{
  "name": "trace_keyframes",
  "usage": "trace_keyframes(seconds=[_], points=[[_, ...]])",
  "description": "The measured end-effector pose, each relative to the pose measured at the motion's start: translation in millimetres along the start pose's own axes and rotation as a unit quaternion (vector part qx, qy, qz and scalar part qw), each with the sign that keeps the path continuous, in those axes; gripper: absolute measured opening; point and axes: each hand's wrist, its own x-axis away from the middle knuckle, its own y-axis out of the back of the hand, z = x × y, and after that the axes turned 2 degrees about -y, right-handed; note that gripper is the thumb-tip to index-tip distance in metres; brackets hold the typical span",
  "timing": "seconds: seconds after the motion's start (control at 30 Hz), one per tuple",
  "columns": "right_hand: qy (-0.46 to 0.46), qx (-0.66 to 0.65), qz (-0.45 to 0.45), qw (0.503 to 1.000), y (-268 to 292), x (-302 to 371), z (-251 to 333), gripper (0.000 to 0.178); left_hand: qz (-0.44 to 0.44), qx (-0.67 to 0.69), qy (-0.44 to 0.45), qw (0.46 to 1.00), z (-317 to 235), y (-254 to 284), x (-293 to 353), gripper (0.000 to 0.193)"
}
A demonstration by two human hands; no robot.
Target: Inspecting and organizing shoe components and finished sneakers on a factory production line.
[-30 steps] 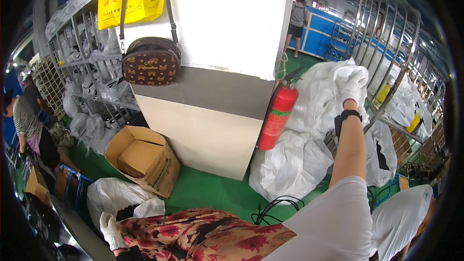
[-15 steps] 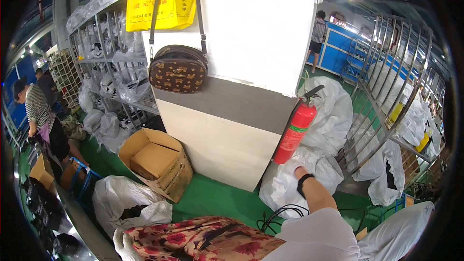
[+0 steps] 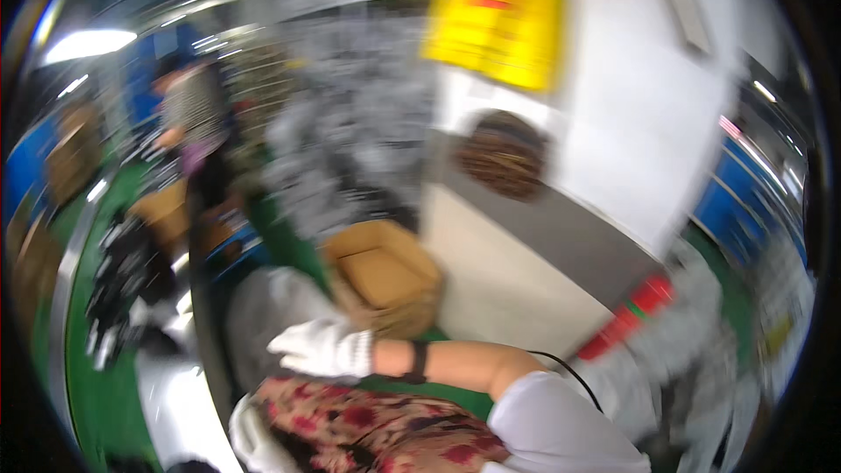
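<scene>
The picture is smeared by motion. My right hand (image 3: 320, 349), in a white glove with a dark wristband, reaches leftward across my body, fingers stretched out and holding nothing. It hovers just above the upper edge of a red and tan flowered cloth (image 3: 377, 425) that lies low in front of me. A white shape at the cloth's lower left corner looks like my gloved left hand (image 3: 248, 434); its grip is too blurred to read.
An open cardboard box (image 3: 381, 276) sits on the green floor beyond my hand. A white pillar (image 3: 526, 263) carries a brown handbag (image 3: 504, 153) and a yellow bag (image 3: 508, 17); a red fire extinguisher (image 3: 626, 320) leans beside it. A person in a striped top (image 3: 188, 123) stands at the left.
My view has swung sharply left. My right arm dropped from the white sacks at the right and swept across to the flowered cloth.
</scene>
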Motion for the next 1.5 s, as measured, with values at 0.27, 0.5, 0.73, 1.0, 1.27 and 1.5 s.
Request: trace_keyframes(seconds=[0.27, 0.5, 0.73, 1.0, 1.27, 1.5], points=[[0.235, -0.092, 0.108, 0.962, -77, -104, 42, 0.020, -0.089, -0.069, -0.099, 0.989, 21, 87, 37, 0.021], [0.194, -0.143, 0.283, 0.928, -134, -163, 47, 0.018, -0.191, -0.234, -0.120, 0.946, -1, 130, 54, 0.020], [0.280, -0.182, 0.320, 0.886, -202, -216, 81, 0.016, -0.377, -0.288, -0.065, 0.878, -68, 167, 60, 0.021], [0.437, -0.208, 0.353, 0.801, -322, -267, 263, 0.074, -0.375, -0.423, -0.085, 0.820, -46, 165, 24, 0.023], [0.341, -0.022, 0.511, 0.789, -409, -268, 381, 0.058, -0.235, -0.522, -0.078, 0.816, 13, 174, -20, 0.031], [0.414, -0.024, 0.360, 0.836, -375, -311, 337, 0.031, -0.179, -0.618, 0.049, 0.764, 61, 189, -69, 0.033]])
